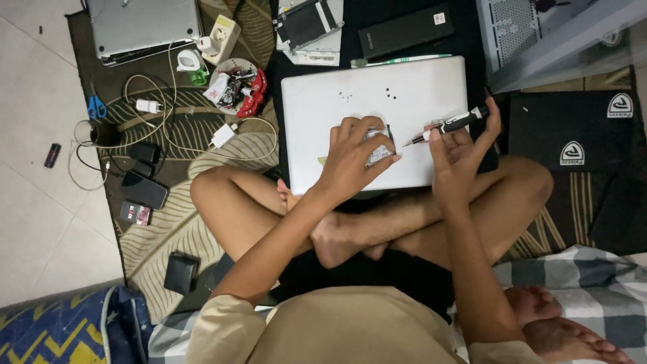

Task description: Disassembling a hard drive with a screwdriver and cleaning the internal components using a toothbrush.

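Observation:
A closed white laptop (337, 114) lies on a black mat in front of my crossed legs, with a few tiny dark screws (346, 96) loose on its lid. My left hand (354, 155) rests on a small silver drive-like part (379, 152) lying on the lid, fingers spread over it. My right hand (461, 145) holds a black and silver precision screwdriver (448, 125), its tip pointing left toward that part, a little apart from it.
On the patterned rug to the left are cables and white chargers (222, 135), a small bowl of parts (232, 86), scissors (96, 106), phones (145, 192), a wallet (180, 272) and a second grey laptop (141, 27). A black box (404, 30) and a computer case (519, 34) stand behind.

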